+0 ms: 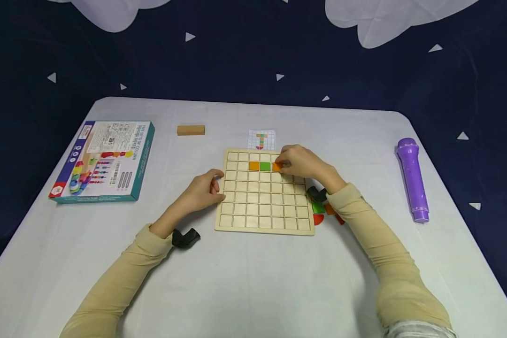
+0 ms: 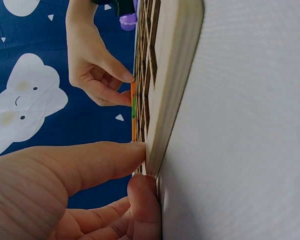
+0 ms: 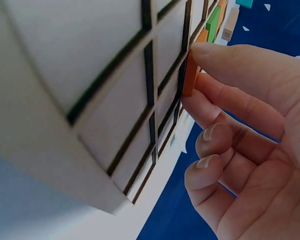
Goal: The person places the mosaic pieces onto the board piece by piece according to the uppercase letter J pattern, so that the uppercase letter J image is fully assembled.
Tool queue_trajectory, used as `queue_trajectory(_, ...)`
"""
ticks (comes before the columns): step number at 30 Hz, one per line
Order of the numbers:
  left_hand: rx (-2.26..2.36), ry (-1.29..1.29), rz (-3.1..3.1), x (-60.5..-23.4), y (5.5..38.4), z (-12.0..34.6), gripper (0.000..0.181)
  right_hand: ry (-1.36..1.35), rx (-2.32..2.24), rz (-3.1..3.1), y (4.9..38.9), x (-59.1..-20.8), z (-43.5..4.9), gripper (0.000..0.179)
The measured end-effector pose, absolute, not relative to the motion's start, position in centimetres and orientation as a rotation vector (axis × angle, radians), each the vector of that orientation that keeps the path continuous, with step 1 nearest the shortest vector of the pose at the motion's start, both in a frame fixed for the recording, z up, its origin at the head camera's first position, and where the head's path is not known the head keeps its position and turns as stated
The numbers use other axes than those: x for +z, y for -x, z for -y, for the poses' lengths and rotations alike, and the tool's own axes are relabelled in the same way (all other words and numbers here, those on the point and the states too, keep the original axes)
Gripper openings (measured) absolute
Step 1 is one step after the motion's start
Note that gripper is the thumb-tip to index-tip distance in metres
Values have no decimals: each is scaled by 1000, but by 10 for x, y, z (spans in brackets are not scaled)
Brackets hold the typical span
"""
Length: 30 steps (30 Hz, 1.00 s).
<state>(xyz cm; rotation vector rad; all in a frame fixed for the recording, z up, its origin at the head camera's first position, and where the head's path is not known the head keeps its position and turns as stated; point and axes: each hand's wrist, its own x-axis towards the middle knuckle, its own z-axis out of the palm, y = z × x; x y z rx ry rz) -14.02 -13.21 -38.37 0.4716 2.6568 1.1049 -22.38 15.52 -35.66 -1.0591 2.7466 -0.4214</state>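
Observation:
A square wooden grid board lies on the table. My left hand is at its left side, thumb and a fingertip against the edge, the other fingers bent behind. In the row second from the top sit an orange tile and, right beside it, a green tile. My right hand pinches another orange tile between thumb and forefinger, at the cell to the right of the green one; its other fingers are bent beneath in the right wrist view. A small pattern card lies beyond the board.
Loose pieces, among them a green one and a red half-round one, lie by the board's right edge, partly under the right forearm. Farther out are a toy box, a wooden block and a purple tube.

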Motion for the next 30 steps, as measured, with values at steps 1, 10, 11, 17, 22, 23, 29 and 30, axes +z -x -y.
queue_trajectory(1,1108,-470,-2656,-384,140,132,57,1061,-422,-2745,224,-357,-155,22)
queue_trajectory(10,1114,-458,-2654,-384,141,131,57,1092,-442,-2737,225,-359,-153,21)
queue_trajectory(11,1115,-457,-2655,-384,141,131,57,1095,-446,-2734,225,-358,-153,21)
queue_trajectory(17,1111,-457,-2651,-384,140,132,57,1102,-457,-2727,224,-355,-153,21)
queue_trajectory(22,1105,-447,-2647,-384,141,132,58,1071,-475,-2746,220,-351,-156,22)
queue_trajectory(23,1103,-446,-2645,-384,141,131,58,1060,-478,-2752,219,-350,-157,22)
queue_trajectory(29,1089,-446,-2650,-385,142,132,58,1042,-497,-2757,214,-345,-163,23)
queue_trajectory(30,1086,-444,-2652,-385,142,132,58,1045,-502,-2756,212,-344,-164,23)
